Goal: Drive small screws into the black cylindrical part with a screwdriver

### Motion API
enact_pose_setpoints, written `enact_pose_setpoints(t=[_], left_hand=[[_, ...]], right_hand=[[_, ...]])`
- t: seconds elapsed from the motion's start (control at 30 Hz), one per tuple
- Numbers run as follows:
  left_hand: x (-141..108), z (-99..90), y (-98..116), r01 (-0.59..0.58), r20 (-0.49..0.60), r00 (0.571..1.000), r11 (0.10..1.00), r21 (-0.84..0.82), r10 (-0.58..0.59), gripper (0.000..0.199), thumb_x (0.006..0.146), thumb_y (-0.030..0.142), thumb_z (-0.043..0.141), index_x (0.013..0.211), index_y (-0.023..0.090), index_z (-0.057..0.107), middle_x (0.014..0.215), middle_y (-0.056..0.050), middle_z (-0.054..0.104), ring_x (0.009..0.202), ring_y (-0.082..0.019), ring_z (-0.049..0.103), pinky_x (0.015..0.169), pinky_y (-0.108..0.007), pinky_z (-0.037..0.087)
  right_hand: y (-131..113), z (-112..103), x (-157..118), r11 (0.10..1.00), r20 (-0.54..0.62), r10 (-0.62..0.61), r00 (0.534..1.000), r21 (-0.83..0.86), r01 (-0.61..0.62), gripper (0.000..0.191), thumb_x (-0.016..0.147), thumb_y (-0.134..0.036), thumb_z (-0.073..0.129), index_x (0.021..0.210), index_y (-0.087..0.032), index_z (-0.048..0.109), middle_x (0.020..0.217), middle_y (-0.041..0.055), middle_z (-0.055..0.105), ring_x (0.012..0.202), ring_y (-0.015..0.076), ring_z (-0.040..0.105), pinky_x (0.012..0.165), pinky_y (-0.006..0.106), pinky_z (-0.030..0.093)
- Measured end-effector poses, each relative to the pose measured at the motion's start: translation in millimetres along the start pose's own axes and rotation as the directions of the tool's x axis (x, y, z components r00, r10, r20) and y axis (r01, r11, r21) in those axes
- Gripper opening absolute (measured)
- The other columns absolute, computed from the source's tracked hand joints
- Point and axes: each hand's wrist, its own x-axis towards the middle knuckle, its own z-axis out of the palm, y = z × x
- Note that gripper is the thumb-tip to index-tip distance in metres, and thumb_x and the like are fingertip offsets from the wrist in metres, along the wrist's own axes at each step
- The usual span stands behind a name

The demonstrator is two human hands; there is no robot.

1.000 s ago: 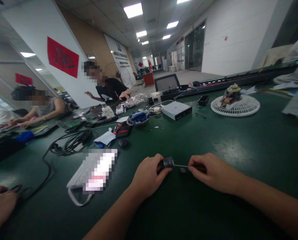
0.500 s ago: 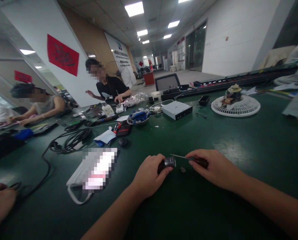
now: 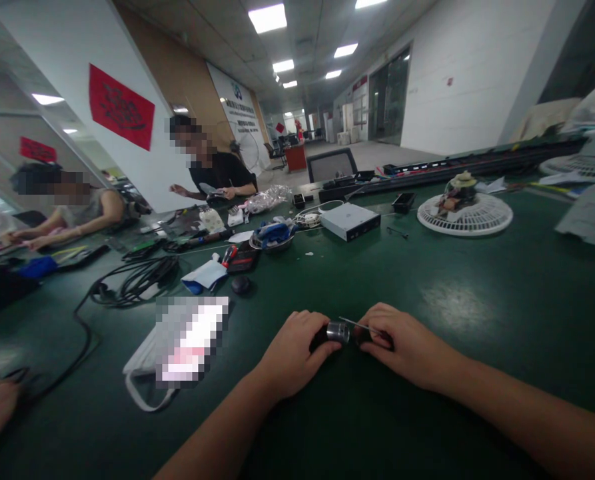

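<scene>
Rows of recessed ceiling light panels (image 3: 266, 18) give bright, cool, even light, leaving a pale glare patch on the green desk (image 3: 454, 305). The left hand (image 3: 292, 353) and right hand (image 3: 407, 347) are lit softly, with only faint shadows. The wide lens bows the walls (image 3: 470, 80) toward the frame's edges, the far corridor (image 3: 307, 127) looks small and slightly soft, and blocky pixelation covers a white object (image 3: 190, 340).

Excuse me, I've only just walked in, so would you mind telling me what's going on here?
At the green-topped bench, the person's left hand grips a small dark cylinder with a metal collar. Their right hand holds a thin metal shaft right by it. Further along, a co-worker in black handles something small.
</scene>
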Motion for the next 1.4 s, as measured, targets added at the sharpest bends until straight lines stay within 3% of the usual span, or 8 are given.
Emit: enact_pose_setpoints(t=[0.13, 0.27, 0.5, 0.7, 0.83, 0.93, 1.1, 1.4], left_hand=[[0.0, -0.8, -0.7, -0.007, 0.003, 1.000, 1.000, -0.021, 0.007, 0.019, 0.092, 0.037, 0.060, 0.105, 0.024, 0.063, 0.102, -0.002, 0.064, 0.096, -0.020, 0.054, 0.085, -0.035, 0.039], [0.1, -1.2, 2.4, -0.030, 0.022, 0.999, 0.999, -0.028, 0.031, 0.018, 0.093, 0.036, 0.060, 0.104, 0.023, 0.063, 0.103, -0.002, 0.063, 0.096, -0.020, 0.053, 0.085, -0.034, 0.038], [-3.2, 1.1, 12.4, -0.108, 0.082, 0.990, 0.992, -0.060, 0.112, 0.013, 0.093, 0.033, 0.060, 0.099, 0.022, 0.062, 0.097, -0.001, 0.063, 0.091, -0.019, 0.052, 0.084, -0.033, 0.036], [-2.8, 1.8, 11.9, -0.121, 0.087, 0.988, 0.991, -0.063, 0.126, 0.013, 0.094, 0.032, 0.059, 0.100, 0.021, 0.061, 0.097, -0.002, 0.063, 0.091, -0.019, 0.052, 0.082, -0.033, 0.036], [-3.0, 1.1, 11.6, -0.123, 0.062, 0.990, 0.990, -0.064, 0.127, 0.013, 0.096, 0.033, 0.057, 0.100, 0.021, 0.061, 0.096, -0.001, 0.063, 0.091, -0.019, 0.052, 0.083, -0.034, 0.036], [-3.8, 1.5, 10.8, -0.110, 0.060, 0.992, 0.990, -0.084, 0.115, 0.013, 0.094, 0.032, 0.059, 0.101, 0.022, 0.062, 0.097, -0.002, 0.063, 0.091, -0.019, 0.052, 0.082, -0.034, 0.036], [-3.8, 4.9, 13.0, -0.152, 0.092, 0.983, 0.987, -0.048, 0.156, 0.015, 0.090, 0.033, 0.065, 0.100, 0.021, 0.062, 0.095, -0.002, 0.063, 0.089, -0.019, 0.052, 0.080, -0.034, 0.036], [-0.8, 10.3, 18.1, -0.152, -0.041, 0.987, 0.987, 0.048, 0.154, 0.015, 0.088, 0.036, 0.067, 0.093, 0.022, 0.064, 0.091, 0.000, 0.064, 0.091, -0.019, 0.053, 0.086, -0.037, 0.035]], right_hand=[[3.8, -4.2, 0.1, 0.996, -0.035, 0.084, 0.996, 0.036, -0.083, 0.029, 0.080, -0.012, 0.068, 0.066, -0.020, 0.044, 0.084, 0.0001, 0.064, 0.075, 0.0151, 0.059, 0.067, 0.030, 0.045], [-0.8, -6.1, -2.7, 0.975, -0.101, 0.083, 0.991, 0.214, -0.060, 0.043, 0.081, -0.016, 0.069, 0.062, -0.021, 0.031, 0.089, 0.0002, 0.068, 0.082, 0.0153, 0.064, 0.070, 0.029, 0.046], [-6.3, -3.0, -3.3, 0.976, -0.130, 0.018, 0.991, 0.216, 0.011, 0.042, 0.081, -0.012, 0.069, 0.062, -0.021, 0.032, 0.088, -0.0003, 0.068, 0.080, 0.0141, 0.063, 0.068, 0.028, 0.044], [-3.7, -2.5, -2.4, 0.968, -0.123, 0.117, 0.985, 0.234, -0.086, 0.044, 0.077, -0.016, 0.074, 0.061, -0.021, 0.033, 0.080, -0.0019, 0.069, 0.072, 0.0140, 0.063, 0.063, 0.028, 0.043], [-3.9, -1.7, -4.1, 0.944, -0.116, 0.146, 0.983, 0.312, -0.103, 0.045, 0.080, -0.018, 0.070, 0.059, -0.022, 0.031, 0.080, 0.0006, 0.071, 0.078, 0.0170, 0.067, 0.065, 0.029, 0.046], [-4.1, -1.1, -4.5, 0.933, -0.103, 0.116, 0.988, 0.352, -0.072, 0.043, 0.081, -0.016, 0.068, 0.059, -0.022, 0.031, 0.079, 0.0013, 0.069, 0.080, 0.0176, 0.067, 0.065, 0.029, 0.047], [-0.5, 1.7, -2.6, 0.953, -0.193, 0.043, 0.980, 0.304, 0.018, 0.038, 0.075, -0.012, 0.069, 0.062, -0.022, 0.034, 0.096, 0.0028, 0.060, 0.082, 0.0154, 0.060, 0.069, 0.029, 0.047], [2.0, 8.1, 3.4, 0.889, -0.056, 0.098, 0.994, 0.453, -0.062, 0.032, 0.076, -0.007, 0.059, 0.067, -0.023, 0.032, 0.091, 0.0006, 0.066, 0.085, 0.0161, 0.062, 0.073, 0.029, 0.049]])
